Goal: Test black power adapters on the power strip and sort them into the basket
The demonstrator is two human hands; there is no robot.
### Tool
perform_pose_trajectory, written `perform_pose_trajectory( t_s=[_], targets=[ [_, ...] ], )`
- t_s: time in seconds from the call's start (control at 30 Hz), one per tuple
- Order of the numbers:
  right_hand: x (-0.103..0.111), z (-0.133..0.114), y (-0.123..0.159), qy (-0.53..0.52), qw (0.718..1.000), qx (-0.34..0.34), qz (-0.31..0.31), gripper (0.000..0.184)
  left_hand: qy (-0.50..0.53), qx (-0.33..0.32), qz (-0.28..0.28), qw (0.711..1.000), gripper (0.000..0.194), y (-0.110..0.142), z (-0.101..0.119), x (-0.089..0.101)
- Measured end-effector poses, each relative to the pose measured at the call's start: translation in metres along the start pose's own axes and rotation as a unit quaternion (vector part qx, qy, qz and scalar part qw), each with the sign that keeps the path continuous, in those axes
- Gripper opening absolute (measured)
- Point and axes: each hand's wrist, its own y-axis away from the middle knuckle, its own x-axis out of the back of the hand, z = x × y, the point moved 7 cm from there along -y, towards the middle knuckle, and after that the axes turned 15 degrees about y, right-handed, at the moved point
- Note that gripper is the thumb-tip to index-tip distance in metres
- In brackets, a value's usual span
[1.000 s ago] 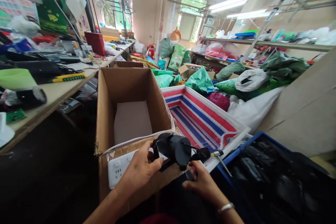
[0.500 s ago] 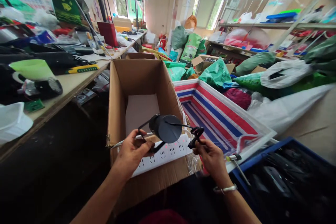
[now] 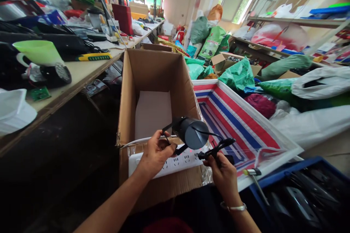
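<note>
Currently, open carton (image 3: 155, 69) beyond the left fingers (image 3: 168, 150), white power strip (image 3: 177, 164) beneath them; black cylindrical device (image 3: 195, 134) between left and right fingers (image 3: 214, 164), the left pinching its bracket (image 3: 181, 149), the right gripping the bundled cord (image 3: 218, 147). Risk: should the bracket pinch slip, the device could tip onto the strip; its round end faces back and slightly rightward, long axis receding leftward.

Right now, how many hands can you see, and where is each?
2. The left hand holds the black bracket of a dark cylindrical device, by the white power strip; the right hand holds a bundled black cord. No others show.
</note>
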Motion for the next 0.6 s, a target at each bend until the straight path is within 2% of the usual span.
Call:
perform_pose_trajectory(
  t_s=[0.2,0.37,0.5,0.6],
  targets=[
    [-0.010,0.000,0.009,0.057,0.998,-0.007,0.028,0.034,0.002,0.003,-0.004,1.000,0.036,-0.006,-0.004,0.005],
    [-0.016,-0.011,0.003,0.115,0.989,0.050,0.074,0.035,0.029,-0.007,-0.008,1.000,0.035,-0.014,-0.008,0.009],
    [-0.022,-0.009,0.000,0.091,0.989,0.077,0.088,0.033,0.021,-0.012,0.012,1.000,0.032,-0.025,-0.010,0.011],
    [-0.027,-0.001,-0.001,0.071,0.992,0.082,0.062,0.032,0.011,-0.026,0.030,0.999,0.030,-0.033,-0.009,0.011]
  ],
)
